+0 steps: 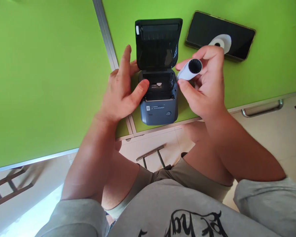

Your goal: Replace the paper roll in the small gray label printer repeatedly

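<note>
A small dark blue-grey label printer (158, 113) stands near the table's front edge, its black lid (158, 42) raised. Printed text shows inside its bare paper bay (160, 86). My left hand (120, 89) is spread along the printer's left side, thumb over the bay's rim and the other fingers stretched beside the lid. Between the thumb and fingers of my right hand (207, 82) is a white paper roll (186, 72), tilted, its dark hollow core facing up. The roll's lower end is at the printer's right edge; I cannot tell if they touch.
A dark phone (199, 28) lies at the back right, with a white round piece (227, 42) on it, partly hidden by my right hand. Metal strips (105, 33) divide the green tabletop (46, 65). A metal handle (262, 110) juts from the front edge.
</note>
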`<action>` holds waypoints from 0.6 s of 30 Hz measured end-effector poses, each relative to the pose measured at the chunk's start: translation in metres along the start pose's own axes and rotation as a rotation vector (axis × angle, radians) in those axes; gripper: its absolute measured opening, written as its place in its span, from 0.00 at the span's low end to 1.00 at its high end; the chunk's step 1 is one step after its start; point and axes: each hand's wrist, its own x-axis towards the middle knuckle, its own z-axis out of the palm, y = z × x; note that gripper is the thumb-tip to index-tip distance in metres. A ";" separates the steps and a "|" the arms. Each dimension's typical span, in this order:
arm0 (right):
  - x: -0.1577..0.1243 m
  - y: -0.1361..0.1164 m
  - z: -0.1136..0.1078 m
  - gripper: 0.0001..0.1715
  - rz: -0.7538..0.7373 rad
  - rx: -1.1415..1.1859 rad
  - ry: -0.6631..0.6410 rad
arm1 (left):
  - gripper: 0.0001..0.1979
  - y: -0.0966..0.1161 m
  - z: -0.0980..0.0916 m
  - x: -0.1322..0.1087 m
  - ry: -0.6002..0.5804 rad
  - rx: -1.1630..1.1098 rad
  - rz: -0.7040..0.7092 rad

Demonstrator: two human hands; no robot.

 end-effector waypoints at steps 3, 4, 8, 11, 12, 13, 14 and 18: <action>0.002 -0.001 0.003 0.20 -0.044 0.007 0.026 | 0.39 0.009 -0.006 0.002 -0.057 0.062 -0.027; 0.002 0.000 0.003 0.20 -0.068 0.008 0.045 | 0.40 0.011 -0.007 0.003 -0.050 0.077 -0.040; 0.003 0.008 0.003 0.19 -0.138 -0.076 0.113 | 0.40 0.014 -0.008 0.003 -0.023 0.093 -0.046; 0.002 0.014 0.003 0.19 -0.132 -0.164 0.113 | 0.37 0.013 -0.007 0.004 -0.008 0.114 -0.065; 0.001 0.015 0.003 0.18 -0.140 -0.166 0.113 | 0.36 0.013 -0.007 0.004 -0.001 0.120 -0.076; 0.001 0.016 0.003 0.18 -0.152 -0.158 0.116 | 0.34 0.012 -0.006 0.004 0.006 0.118 -0.082; 0.001 0.016 0.003 0.18 -0.162 -0.144 0.118 | 0.32 0.012 -0.005 0.004 0.014 0.110 -0.080; 0.006 0.009 0.004 0.19 -0.143 -0.119 0.118 | 0.26 0.011 -0.003 0.004 0.051 0.075 -0.052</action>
